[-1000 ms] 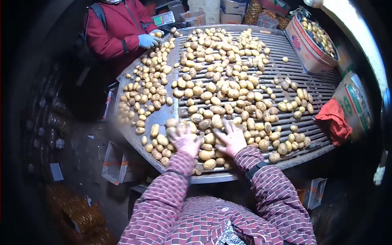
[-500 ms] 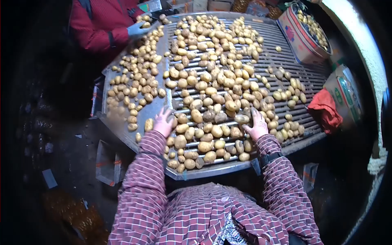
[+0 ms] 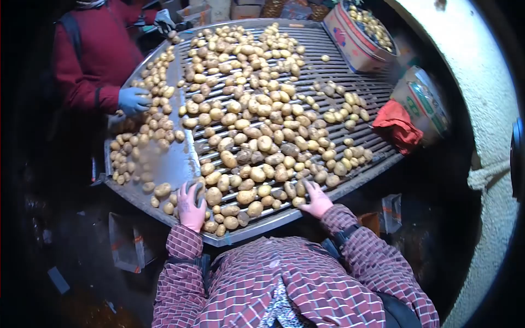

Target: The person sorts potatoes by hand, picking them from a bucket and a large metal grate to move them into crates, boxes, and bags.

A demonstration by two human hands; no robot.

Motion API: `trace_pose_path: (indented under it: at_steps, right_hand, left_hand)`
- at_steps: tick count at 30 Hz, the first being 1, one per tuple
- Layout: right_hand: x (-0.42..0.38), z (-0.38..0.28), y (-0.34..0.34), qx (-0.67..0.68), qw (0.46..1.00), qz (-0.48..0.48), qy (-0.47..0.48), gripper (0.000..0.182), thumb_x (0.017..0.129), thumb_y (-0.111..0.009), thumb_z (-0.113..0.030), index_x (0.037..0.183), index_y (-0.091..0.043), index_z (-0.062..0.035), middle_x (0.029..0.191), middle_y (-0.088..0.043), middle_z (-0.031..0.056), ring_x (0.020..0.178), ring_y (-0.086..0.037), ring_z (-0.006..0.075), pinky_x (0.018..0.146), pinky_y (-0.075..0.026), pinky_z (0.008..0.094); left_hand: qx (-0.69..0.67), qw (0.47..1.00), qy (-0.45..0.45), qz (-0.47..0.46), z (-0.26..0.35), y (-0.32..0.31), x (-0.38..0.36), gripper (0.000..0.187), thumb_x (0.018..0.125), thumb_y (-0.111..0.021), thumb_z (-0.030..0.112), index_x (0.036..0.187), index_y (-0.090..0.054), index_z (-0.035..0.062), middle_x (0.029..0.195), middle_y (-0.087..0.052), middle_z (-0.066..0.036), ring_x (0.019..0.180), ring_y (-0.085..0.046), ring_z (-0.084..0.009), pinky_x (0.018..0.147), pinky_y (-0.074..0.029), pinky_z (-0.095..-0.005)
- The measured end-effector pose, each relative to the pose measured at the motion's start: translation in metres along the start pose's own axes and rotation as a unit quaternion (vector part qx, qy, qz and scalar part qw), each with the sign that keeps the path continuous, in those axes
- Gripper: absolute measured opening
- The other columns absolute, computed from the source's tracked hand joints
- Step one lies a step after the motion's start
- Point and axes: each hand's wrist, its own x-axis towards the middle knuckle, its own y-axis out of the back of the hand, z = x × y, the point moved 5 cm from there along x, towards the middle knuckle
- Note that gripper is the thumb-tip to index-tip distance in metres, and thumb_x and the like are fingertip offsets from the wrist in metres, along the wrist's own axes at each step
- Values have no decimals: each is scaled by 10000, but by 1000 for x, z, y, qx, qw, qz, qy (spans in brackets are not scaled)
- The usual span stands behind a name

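Observation:
Many potatoes (image 3: 257, 143) lie spread over a slatted metal sorting table (image 3: 361, 76). At the table's near left part, my left hand (image 3: 192, 208) rests with fingers spread, against the potatoes at the seam between the slats and a smooth metal side panel (image 3: 174, 164). My right hand (image 3: 317, 201) is at the near edge, fingers apart and touching the outer potatoes of the pile. Neither hand is closed round a potato. More potatoes (image 3: 158, 134) cover the side panel, part of them blurred.
Across the left side stands a co-worker in a dark red jacket (image 3: 93, 60), one blue-gloved hand (image 3: 134, 101) over the side-panel potatoes. A box of potatoes (image 3: 355, 41) sits at the far right corner. A red cloth (image 3: 398, 126) hangs beside a printed bag (image 3: 422, 101). A whitish wall (image 3: 465, 71) runs along the right.
Both my hands have drawn back toward the near edge, the left one also leftward. The view has swung right. The co-worker's gloved hand has come nearer along the side panel.

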Motion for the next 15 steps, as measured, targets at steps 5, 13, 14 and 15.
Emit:
trace_pose_path:
  at_steps: [5, 13, 14, 15]
  right_hand:
    - [32, -32, -11, -25, 996, -72, -44, 935, 666, -802, -313, 1428, -299, -112, 1291, -431, 249, 1154, -507, 394, 1002, -421, 410]
    - [60, 9, 5, 330, 932, -146, 27, 660, 697, -794, -169, 1268, -480, -65, 1243, -530, 104, 1164, -494, 198, 1013, -394, 340]
    - [59, 17, 7, 388, 905, -171, 25, 663, 712, -769, -158, 1294, -465, -72, 1254, -524, 107, 1162, -496, 197, 1008, -398, 340]
    - [57, 23, 7, 444, 875, -194, 22, 666, 726, -745, -147, 1320, -449, -80, 1265, -519, 109, 1160, -498, 196, 1003, -402, 340]
  left_hand:
    - [155, 987, -7, -46, 34, -31, -15, 587, 688, -723, 180, 1245, -539, 167, 1352, -403, -137, 1247, -365, -369, 1037, -320, -492]
    - [142, 989, -9, -34, 30, -30, -7, 545, 652, -731, 129, 1171, -571, 165, 1309, -435, -131, 1211, -387, -373, 1015, -333, -492]
    - [139, 990, -7, -33, 30, -30, -6, 521, 650, -728, 121, 1149, -581, 160, 1294, -445, -132, 1195, -400, -373, 1011, -334, -493]
    - [135, 990, -7, -33, 31, -30, -3, 498, 648, -724, 113, 1126, -590, 155, 1279, -456, -133, 1179, -413, -372, 1007, -336, -493]
